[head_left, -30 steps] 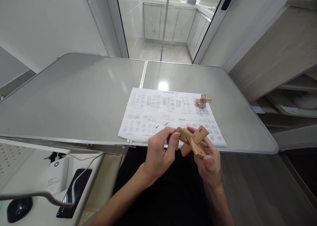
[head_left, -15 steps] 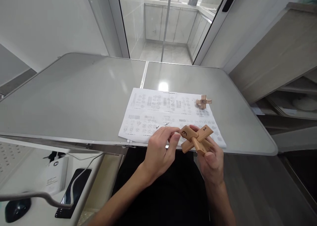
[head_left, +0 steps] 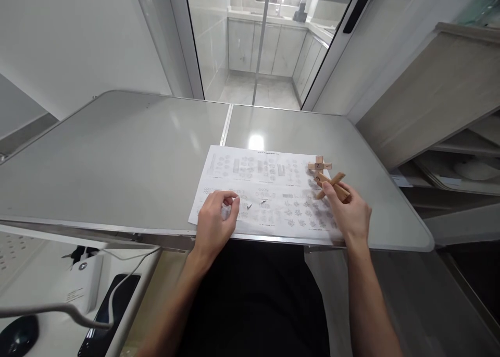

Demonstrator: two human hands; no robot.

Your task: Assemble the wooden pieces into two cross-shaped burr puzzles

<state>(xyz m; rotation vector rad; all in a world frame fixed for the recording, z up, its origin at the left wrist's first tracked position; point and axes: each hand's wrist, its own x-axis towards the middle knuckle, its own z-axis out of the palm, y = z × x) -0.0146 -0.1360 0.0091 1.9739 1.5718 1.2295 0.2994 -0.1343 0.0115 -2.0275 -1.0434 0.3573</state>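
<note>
My right hand point(head_left: 350, 211) grips a wooden interlocking puzzle point(head_left: 332, 184) made of crossed bars, with handwritten numbers on its pieces. It is held over the right side of a printed sheet point(head_left: 269, 185). Just beyond it, a second wooden cross-shaped puzzle point(head_left: 319, 165) rests at the sheet's upper right corner, marked with a 2. The two look very close; whether they touch I cannot tell. On the sheet's lower left part lies my left hand point(head_left: 216, 216), its fingers curled and thumb close to the index fingertip, with nothing visible in it.
The sheet lies on a grey folding table point(head_left: 156, 159) with a centre seam. At lower left, a white surface bears a white charger point(head_left: 84, 281), a phone point(head_left: 109, 315), a black mouse point(head_left: 19, 335) and a cable point(head_left: 58, 308). Shelves point(head_left: 457, 164) stand at the right.
My right hand has carried the wooden puzzle forward, near the other one. My left hand has come away from it and moved left onto the sheet. The view has tilted up slightly.
</note>
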